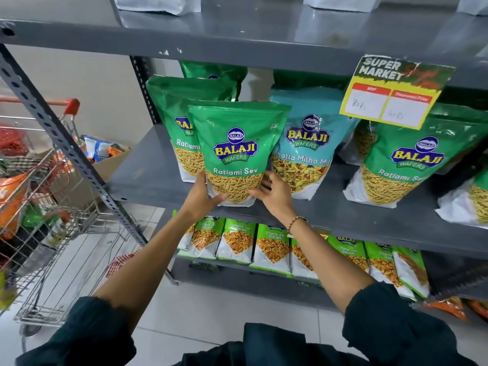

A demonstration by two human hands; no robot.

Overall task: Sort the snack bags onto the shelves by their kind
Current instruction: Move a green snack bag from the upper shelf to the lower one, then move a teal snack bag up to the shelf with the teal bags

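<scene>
A green Ratlami Sev bag (235,143) stands upright at the front edge of the grey middle shelf (137,180). My left hand (202,199) grips its lower left corner and my right hand (274,198) holds its lower right corner. Right behind it stands a second green Ratlami Sev bag (171,112). A teal Khatta Mitha Mix bag (309,143) stands to its right, touching it. Further right another green Ratlami Sev bag (412,159) leans back.
A wire shopping cart (47,207) with mixed snack bags stands at the left, beside a cardboard box (111,159) of bags. The lower shelf holds a row of Chana Jor Garam bags (269,247). A yellow price tag (390,93) hangs from the upper shelf (237,40).
</scene>
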